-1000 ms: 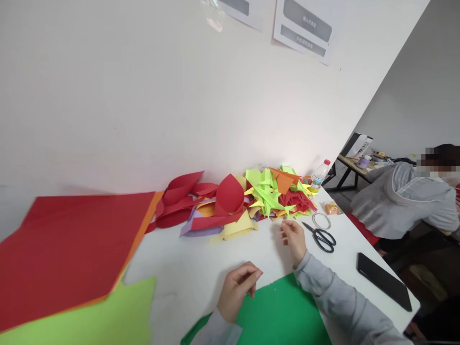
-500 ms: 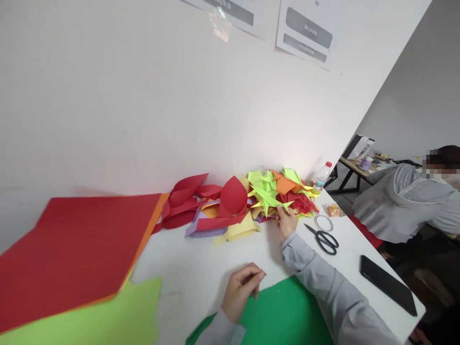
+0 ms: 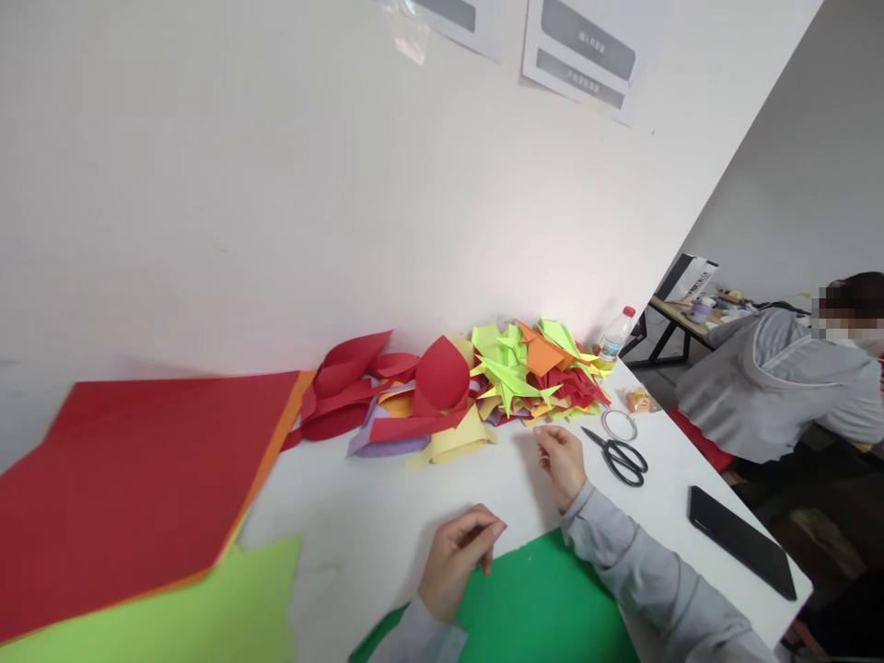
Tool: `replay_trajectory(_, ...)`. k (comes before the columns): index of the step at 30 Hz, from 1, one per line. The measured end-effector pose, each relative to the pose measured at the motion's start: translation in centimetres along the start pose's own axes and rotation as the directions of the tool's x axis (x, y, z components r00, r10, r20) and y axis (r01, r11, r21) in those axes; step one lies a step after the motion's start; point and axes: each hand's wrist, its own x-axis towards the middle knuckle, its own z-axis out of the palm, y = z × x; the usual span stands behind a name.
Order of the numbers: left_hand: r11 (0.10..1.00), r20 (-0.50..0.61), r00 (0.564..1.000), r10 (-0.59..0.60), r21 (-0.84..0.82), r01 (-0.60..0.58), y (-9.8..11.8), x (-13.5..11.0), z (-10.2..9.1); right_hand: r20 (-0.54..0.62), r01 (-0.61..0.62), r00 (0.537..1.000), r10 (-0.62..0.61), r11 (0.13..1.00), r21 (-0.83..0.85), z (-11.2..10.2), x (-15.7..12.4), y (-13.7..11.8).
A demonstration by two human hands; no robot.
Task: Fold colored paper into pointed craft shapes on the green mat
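Observation:
My left hand is loosely closed above the near edge of the table, fingers curled and thumb against them, with nothing visible in it. Under and beside it lies a green paper sheet. My right hand is also closed, fingers bent together and holding nothing I can see. It is just short of a pile of folded paper figures in lime, orange, red and yellow, apart from them. Left of that pile are curled red paper pieces and a folded pale yellow piece.
Black-handled scissors, a tape roll, a small packet and a bottle are right of the pile. A black phone lies near the right edge. Large red sheets cover the left. A person sits beyond.
My right hand has drawn back toward me from the folded paper pile, which it was touching. The left hand stays nearly in place. The view has shifted slightly.

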Motion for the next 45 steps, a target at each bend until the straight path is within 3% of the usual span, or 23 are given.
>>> replay_trajectory(11, 1.000, 0.002, 1.000, 0.005, -0.004, -0.005, -0.2, 0.0, 0.0, 0.098, -0.019, 0.995, 0.011, 0.997, 0.081, 6.1, 1.6, -2.1)
replay_trajectory(20, 1.000, -0.008, 1.000, 0.003, -0.012, -0.003, 0.0, 0.0, 0.3, 0.181, 0.000, 0.983, -0.004, 1.000, 0.021, 6.6, 3.2, -2.4)
replay_trajectory(25, 1.000, -0.025, 1.000, -0.005, 0.008, 0.005, 0.2, 0.0, 0.6, 0.222, 0.010, 0.975, -0.004, 1.000, -0.025, 7.4, 2.3, -3.2)
replay_trajectory(28, 1.000, -0.039, 0.999, -0.011, 0.015, 0.011, 0.4, 0.0, 0.8, 0.195, 0.085, 0.978, -0.071, 0.994, -0.068, 6.3, 0.0, -2.7)
replay_trajectory(30, 1.000, -0.043, 0.999, -0.013, 0.025, 0.014, 0.6, 0.0, 0.8, 0.179, 0.291, 0.948, -0.264, 0.946, -0.145, 4.3, -1.9, -1.6)
replay_trajectory(31, 0.999, -0.045, 0.999, -0.013, 0.034, 0.015, 0.6, 0.0, 0.8, 0.203, 0.341, 0.930, -0.305, 0.925, -0.169, 2.9, -2.8, -0.8)
replay_trajectory(33, 0.998, -0.049, 0.999, -0.013, 0.061, 0.016, 0.7, 0.0, 0.8, 0.333, 0.376, 0.898, -0.287, 0.895, -0.241, 0.0, -4.3, 0.9)
replay_trajectory(35, 0.994, -0.060, 0.998, -0.008, 0.104, 0.014, 0.6, -0.1, 0.8, 0.491, 0.396, 0.850, -0.189, 0.844, -0.362, -2.7, -5.1, 2.5)
replay_trajectory(37, 0.986, -0.087, 0.996, 0.010, 0.167, 0.005, 0.4, -0.2, 1.1, 0.538, 0.449, 0.824, -0.176, 0.782, -0.431, -4.5, -5.3, 3.7)
replay_trajectory(42, 0.898, -0.216, 0.957, 0.194, 0.433, -0.084, 1.8, -0.1, 1.3, 0.415, 0.393, 0.888, -0.196, 0.793, -0.466, -5.1, -4.7, 4.2)
replay_trajectory(45, 0.777, -0.253, 0.914, 0.318, 0.621, -0.098, 5.4, 0.1, -1.1, 0.385, 0.340, 0.908, -0.162, 0.824, -0.454, -4.6, -4.4, 4.0)
